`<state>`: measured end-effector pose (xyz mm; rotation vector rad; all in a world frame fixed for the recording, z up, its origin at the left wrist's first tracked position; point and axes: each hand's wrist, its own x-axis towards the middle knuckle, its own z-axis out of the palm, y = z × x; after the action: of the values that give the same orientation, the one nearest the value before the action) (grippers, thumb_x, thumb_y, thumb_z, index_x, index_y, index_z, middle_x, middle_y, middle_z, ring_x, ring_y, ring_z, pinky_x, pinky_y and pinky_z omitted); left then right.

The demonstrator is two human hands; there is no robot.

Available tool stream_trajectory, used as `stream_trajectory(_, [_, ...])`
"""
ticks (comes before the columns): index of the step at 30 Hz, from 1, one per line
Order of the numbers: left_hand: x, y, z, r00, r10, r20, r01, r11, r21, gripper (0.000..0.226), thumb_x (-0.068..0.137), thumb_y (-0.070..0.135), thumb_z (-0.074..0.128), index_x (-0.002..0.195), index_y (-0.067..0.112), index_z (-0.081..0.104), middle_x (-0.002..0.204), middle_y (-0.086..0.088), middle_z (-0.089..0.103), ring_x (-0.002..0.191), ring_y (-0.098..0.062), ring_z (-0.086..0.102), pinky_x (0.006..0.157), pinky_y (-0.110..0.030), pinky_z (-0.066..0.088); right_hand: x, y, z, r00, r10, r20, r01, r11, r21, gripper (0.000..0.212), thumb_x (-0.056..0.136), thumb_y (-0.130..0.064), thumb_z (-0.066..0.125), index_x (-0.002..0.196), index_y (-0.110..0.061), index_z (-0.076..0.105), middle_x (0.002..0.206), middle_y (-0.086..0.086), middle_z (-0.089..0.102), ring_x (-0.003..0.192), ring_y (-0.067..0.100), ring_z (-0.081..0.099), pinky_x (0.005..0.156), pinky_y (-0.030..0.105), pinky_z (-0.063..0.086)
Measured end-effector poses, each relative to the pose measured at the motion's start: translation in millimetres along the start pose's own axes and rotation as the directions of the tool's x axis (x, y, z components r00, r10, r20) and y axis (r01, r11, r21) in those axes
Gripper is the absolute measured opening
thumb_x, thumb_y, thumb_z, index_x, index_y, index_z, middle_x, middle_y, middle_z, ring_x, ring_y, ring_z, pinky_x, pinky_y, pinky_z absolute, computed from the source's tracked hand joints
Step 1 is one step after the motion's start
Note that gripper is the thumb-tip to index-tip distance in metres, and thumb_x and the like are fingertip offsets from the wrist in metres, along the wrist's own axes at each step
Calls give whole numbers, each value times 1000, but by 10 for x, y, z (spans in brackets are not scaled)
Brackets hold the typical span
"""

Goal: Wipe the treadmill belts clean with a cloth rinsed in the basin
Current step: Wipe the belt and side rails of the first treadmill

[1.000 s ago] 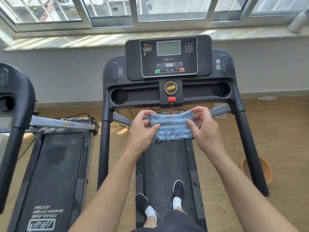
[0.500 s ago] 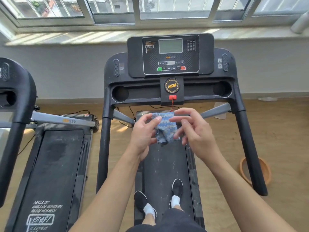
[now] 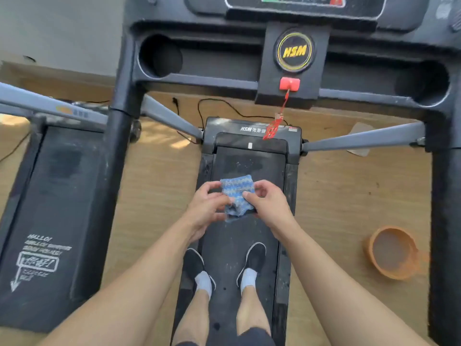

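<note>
The left hand and right hand are pinching the cloth by its side edges, fingers curled, over the belt, which is running near to far beneath; the basin is sitting well right.

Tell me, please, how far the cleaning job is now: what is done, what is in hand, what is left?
Done: nothing clearly; the black belt underfoot shows pale specks. In hand: the left hand and right hand pinch a folded blue striped cloth above it. Left: wiping this belt and the dusty black belt alongside, with rinses in the round orange plastic basin on the wooden floor.
</note>
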<state>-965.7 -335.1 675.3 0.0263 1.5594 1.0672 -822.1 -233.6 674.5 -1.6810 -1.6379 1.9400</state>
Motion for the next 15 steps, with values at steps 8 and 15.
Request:
stream_trajectory(8, [2936,-2084,-207,996,-77,-41,71,988,-134,36,94,-7,61,120,17,62,95,-5,75,69,-13,72,67,-26,56,2542,2221,682,995,38,-93,-43,998,-50,15,94,-8,68,108,-12,64,97,5,70,74,12,67,46,17,49])
stream_trajectory(15, [4479,-3732,-743,978,-196,-66,201,976,82,25,98,4,59,120,15,67,105,-9,79,68,-18,70,72,-30,59,3860,3941,1000,992,113,-48,-118,987,-108,13,92,-11,69,103,-18,64,94,-1,71,76,9,72,54,22,56])
